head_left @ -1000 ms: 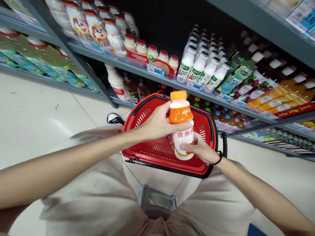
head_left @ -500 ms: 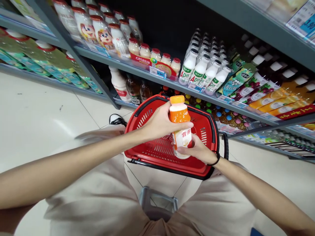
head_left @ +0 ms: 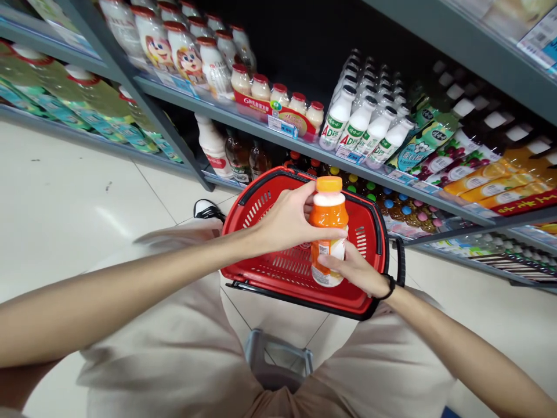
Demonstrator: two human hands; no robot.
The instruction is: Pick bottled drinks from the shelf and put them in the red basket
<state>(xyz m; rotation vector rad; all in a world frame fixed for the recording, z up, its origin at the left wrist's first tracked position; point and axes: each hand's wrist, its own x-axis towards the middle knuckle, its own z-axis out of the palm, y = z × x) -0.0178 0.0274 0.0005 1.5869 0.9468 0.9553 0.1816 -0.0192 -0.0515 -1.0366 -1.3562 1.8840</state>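
Bottle (head_left: 329,216) clasped in L hand (head_left: 285,222) & R hand (head_left: 359,271) abv basket (head_left: 278,281), nr shelf (head_left: 217,115).

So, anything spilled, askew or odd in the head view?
Nothing spilled or damaged stands out. Left hand and right hand hold the bottle, cap on, over the basket. Only minor oddity: small dark marks on the pale floor at left; can't tell what.

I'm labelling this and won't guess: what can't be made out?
All in the head view:
Orange-capped bottle: far side turned away; its small print too small to read.
Left hand and right hand: some fingertips hidden behind the bottle.
Red basket: part of its floor hidden by hands and bottle.
Dark blue item: cut off by the bottom edge.
Upper-right price tag: cut off by the right edge.
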